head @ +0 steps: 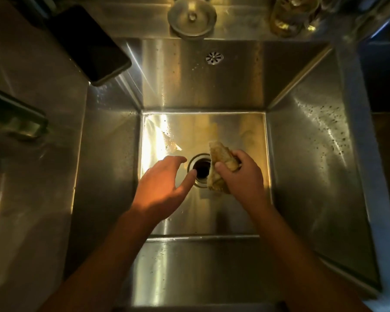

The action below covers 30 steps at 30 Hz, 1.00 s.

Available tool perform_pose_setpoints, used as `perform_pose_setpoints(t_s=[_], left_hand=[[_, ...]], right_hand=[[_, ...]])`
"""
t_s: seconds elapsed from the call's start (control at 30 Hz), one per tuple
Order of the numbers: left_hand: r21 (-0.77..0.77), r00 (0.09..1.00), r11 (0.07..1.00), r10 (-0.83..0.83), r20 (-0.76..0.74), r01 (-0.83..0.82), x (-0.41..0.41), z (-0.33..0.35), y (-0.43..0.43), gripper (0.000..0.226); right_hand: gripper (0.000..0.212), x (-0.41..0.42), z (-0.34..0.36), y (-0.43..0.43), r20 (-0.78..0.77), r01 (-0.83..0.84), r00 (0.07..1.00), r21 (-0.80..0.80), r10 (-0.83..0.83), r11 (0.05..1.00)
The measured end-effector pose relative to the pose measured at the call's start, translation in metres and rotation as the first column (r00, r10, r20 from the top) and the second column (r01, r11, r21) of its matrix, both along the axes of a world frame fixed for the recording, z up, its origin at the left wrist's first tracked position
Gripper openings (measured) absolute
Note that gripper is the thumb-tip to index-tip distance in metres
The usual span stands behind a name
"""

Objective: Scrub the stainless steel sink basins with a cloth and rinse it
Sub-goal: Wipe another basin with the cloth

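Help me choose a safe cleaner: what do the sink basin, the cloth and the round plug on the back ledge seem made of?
The sink basin looks like brushed stainless steel, given its streaky grey reflections. The cloth seems soft fabric or sponge cloth, yellowish; it folds in the right hand. The plug is likely brushed metal, with a dull sheen and a centre knob.

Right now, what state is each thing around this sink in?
left hand, open, fingers spread beside the drain.
right hand, gripping the cloth.
cloth, bunched up in that grip.
drain, open, unplugged.
stopper, out, resting on the back ledge.
phone, screen dark, lying on the ledge.
sink, walls speckled with droplets.
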<state>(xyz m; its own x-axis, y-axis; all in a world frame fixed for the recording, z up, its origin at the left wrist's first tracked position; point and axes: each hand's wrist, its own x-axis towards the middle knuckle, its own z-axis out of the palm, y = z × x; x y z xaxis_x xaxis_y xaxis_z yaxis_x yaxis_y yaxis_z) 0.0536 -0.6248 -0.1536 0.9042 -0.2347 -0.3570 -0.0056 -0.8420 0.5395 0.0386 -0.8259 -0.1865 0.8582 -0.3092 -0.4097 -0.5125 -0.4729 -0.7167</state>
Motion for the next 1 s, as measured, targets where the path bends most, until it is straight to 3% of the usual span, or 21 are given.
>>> perform_pose_setpoints(t_s=[0.23,0.4,0.6,0.7,0.83,1.0], left_hand=[[-0.035,1.000,0.999,0.006,0.011,-0.006,-0.003,-0.010,0.000,0.059],[-0.029,0.998,1.000,0.011,0.054,-0.009,0.001,-0.009,0.001,0.064],[0.020,0.980,0.997,-0.081,0.179,0.079,0.030,-0.010,0.001,0.057],[-0.014,0.968,0.996,-0.079,0.237,0.084,0.050,-0.022,0.000,0.056],[-0.032,0.968,0.998,-0.041,0.246,0.051,0.067,-0.038,0.002,0.055],[-0.017,0.993,1.000,0.002,0.114,0.000,0.056,-0.057,0.004,0.064]], right_hand=[[0.042,0.000,-0.010,-0.005,0.006,-0.009,1.000,-0.014,0.009,1.000],[0.036,0.003,-0.012,-0.006,0.006,0.079,0.997,0.055,-0.079,0.995],[0.026,0.028,-0.016,-0.008,0.050,0.088,0.995,0.017,-0.089,0.996],[0.030,0.067,-0.034,-0.011,0.128,0.088,0.988,-0.048,-0.082,0.995],[0.044,0.109,-0.077,-0.021,0.110,0.040,0.994,-0.159,-0.023,0.986],[0.068,0.102,-0.111,-0.027,0.065,0.016,0.998,-0.441,0.014,0.898]])
